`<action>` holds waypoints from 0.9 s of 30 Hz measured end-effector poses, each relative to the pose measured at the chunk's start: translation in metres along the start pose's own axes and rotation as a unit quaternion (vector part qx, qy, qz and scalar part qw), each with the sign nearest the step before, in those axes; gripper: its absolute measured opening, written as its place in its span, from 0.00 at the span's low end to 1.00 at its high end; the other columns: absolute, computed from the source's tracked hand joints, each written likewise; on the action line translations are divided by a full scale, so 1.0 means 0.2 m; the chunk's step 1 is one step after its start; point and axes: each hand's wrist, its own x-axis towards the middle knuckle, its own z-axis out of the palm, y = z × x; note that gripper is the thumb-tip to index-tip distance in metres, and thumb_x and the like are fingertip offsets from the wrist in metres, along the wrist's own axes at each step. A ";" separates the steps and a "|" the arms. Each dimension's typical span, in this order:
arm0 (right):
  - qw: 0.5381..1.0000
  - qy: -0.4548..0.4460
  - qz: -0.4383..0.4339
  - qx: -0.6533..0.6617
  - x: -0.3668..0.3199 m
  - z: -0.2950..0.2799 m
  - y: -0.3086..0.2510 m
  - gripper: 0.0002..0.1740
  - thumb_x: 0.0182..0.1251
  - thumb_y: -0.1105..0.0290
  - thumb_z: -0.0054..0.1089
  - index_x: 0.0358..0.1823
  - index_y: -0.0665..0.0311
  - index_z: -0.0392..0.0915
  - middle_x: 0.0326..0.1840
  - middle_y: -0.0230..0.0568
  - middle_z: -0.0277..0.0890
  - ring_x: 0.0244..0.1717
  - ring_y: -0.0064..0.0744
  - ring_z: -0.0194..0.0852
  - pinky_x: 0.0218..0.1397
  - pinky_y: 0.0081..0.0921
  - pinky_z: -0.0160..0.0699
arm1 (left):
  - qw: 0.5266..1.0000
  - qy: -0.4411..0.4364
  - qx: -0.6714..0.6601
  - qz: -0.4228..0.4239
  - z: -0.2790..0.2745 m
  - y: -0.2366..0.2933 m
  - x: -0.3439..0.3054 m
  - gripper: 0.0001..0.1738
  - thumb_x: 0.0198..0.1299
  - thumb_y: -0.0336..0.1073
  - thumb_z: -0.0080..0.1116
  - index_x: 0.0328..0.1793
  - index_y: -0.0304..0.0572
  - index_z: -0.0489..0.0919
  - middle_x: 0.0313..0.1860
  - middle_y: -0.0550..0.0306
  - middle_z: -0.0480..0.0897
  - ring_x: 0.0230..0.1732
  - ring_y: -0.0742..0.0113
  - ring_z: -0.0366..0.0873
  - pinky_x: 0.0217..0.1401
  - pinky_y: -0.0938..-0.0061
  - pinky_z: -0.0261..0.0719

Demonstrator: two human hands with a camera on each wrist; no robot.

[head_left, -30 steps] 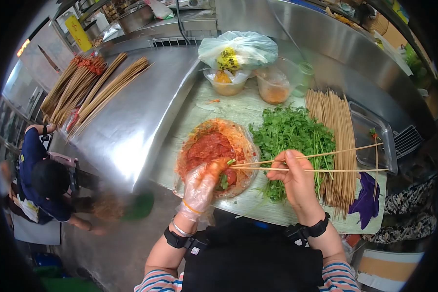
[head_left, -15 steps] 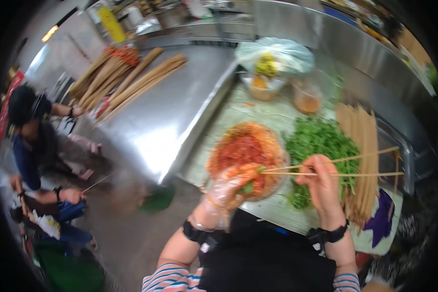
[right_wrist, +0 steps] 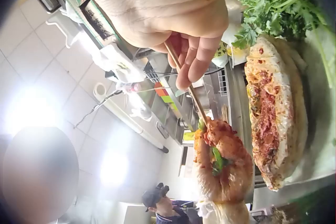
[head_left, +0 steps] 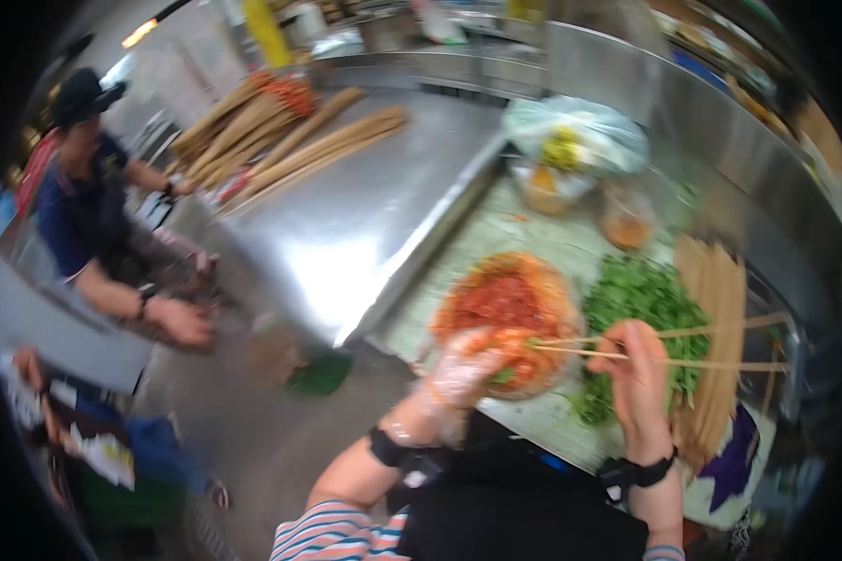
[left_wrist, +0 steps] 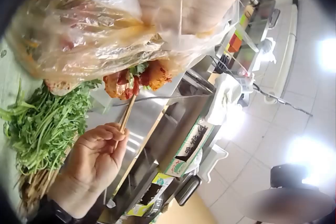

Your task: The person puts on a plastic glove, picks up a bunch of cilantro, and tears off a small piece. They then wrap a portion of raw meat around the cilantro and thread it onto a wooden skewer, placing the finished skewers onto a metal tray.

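My left hand [head_left: 468,369], in a clear plastic glove, grips red-orange marinated meat [left_wrist: 121,85] with green cilantro leaves tucked in it. My right hand [head_left: 636,374] is bare and pinches two thin bamboo skewers [head_left: 716,363]. They diverge past the hand on the right, and their left ends meet the meat in my left hand; in the right wrist view the skewer tip [right_wrist: 200,116] is right at the meat's edge. Just beyond the left hand sits a plastic-lined bowl of red marinated meat [head_left: 496,299]. A heap of cilantro [head_left: 636,299] lies behind my right hand.
A bundle of bamboo skewers [head_left: 711,280] lies right of the cilantro. Plastic-bagged tubs [head_left: 544,192] stand at the back. Loaded skewers [head_left: 290,93] rest on the steel counter [head_left: 365,206] at left. A person in dark blue [head_left: 84,196] is beside it. A purple item [head_left: 734,458] lies at front right.
My head view has swung left, so the table and hands appear farther right. The person at left shows more fully. Both hands keep their hold on the meat and the skewers.
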 end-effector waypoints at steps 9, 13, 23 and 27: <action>0.997 -0.063 -0.021 0.027 -0.06 -0.07 -0.06 0.17 0.75 0.63 0.44 0.38 0.70 0.75 0.31 0.45 0.76 0.28 0.32 0.81 0.33 0.24 0.83 | 0.969 0.037 -0.238 -0.048 -0.04 0.03 0.03 0.18 0.64 0.28 0.56 0.58 0.25 0.73 0.48 0.44 0.79 0.45 0.59 0.80 0.45 0.69 0.83; 0.993 -0.090 -0.069 -0.037 -0.13 -0.06 -0.02 0.16 0.76 0.65 0.44 0.40 0.73 0.75 0.38 0.45 0.75 0.34 0.34 0.82 0.41 0.26 0.81 | 0.965 0.105 -0.239 -0.026 0.02 0.02 0.06 0.16 0.64 0.27 0.56 0.57 0.28 0.73 0.48 0.45 0.80 0.44 0.59 0.81 0.45 0.69 0.86; 0.946 -0.129 -0.224 -0.194 -0.20 0.02 -0.03 0.13 0.74 0.70 0.47 0.40 0.73 0.77 0.40 0.46 0.73 0.37 0.32 0.82 0.42 0.25 0.79 | 0.952 0.151 -0.267 -0.013 0.12 0.00 0.06 0.16 0.65 0.28 0.55 0.58 0.33 0.73 0.48 0.49 0.81 0.45 0.63 0.82 0.46 0.72 0.87; 0.927 -0.114 -0.267 -0.238 -0.20 0.04 0.00 0.10 0.71 0.71 0.50 0.38 0.71 0.79 0.38 0.45 0.76 0.35 0.31 0.81 0.41 0.25 0.79 | 0.951 0.143 -0.274 -0.008 0.11 -0.02 0.06 0.15 0.65 0.29 0.55 0.57 0.34 0.74 0.48 0.50 0.81 0.45 0.64 0.81 0.46 0.73 0.85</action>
